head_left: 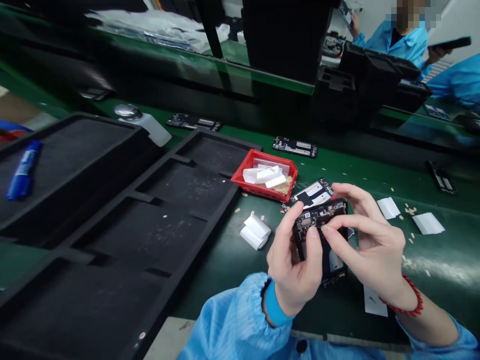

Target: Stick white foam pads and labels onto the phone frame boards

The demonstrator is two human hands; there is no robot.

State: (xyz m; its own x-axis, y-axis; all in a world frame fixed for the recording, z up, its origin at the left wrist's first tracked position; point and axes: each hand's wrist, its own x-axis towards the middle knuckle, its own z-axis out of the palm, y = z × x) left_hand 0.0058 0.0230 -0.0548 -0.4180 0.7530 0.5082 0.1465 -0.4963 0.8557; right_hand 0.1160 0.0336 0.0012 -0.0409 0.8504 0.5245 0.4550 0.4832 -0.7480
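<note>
My left hand [294, 260] grips an opened phone frame [308, 218] by its left side, fingers behind and thumb on the front. The frame is tilted up toward me, with small circuit parts showing along its upper end. Over the frame, my right hand [378, 245] has thumb and index finger pinched together at the circuit parts; whatever they hold is too small to make out. Just behind lies another opened phone frame [315, 193], partly hidden by my hands. Left of it stands a red bin [243, 189] with white paper pieces and small tan bits.
A black compartment tray [202, 235] and a black block with a blue marker [24, 170] fill the left. More phone frames [294, 147] lie along the back of the green bench [221, 285]. Folded white papers [428, 223] and tan scraps are scattered about. Co-workers in blue stand beyond.
</note>
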